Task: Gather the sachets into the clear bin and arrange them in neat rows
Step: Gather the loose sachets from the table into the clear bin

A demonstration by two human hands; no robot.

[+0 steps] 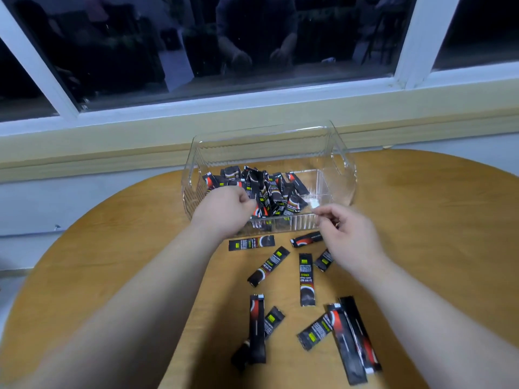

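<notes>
Dozen-odd sachets (pixel 306 279) loose on worktop (pixel 126 234) behind hands; jumble (pixel 269 192) in bin (pixel 344 175) just ahead. Gathering step. Left hand (pixel 224 211) curled on jumble, grip unclear; right hand (pixel 348 237) loosely curled, seemingly empty. Next: reach back, pinch strays.

Bin's (pixel 341 164) right end unoccupied

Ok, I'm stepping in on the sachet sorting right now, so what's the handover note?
Left hand: inside the clear bin, fingers curled against the heaped sachets; I can't tell whether it grips one.
Right hand: fingers curled at the bin's near wall; grip unclear.
Done: many sachets are in the bin, jumbled, not in rows.
Left: roughly a dozen loose sachets lie on the table in front of the bin. Gather them, then line everything up.
</notes>
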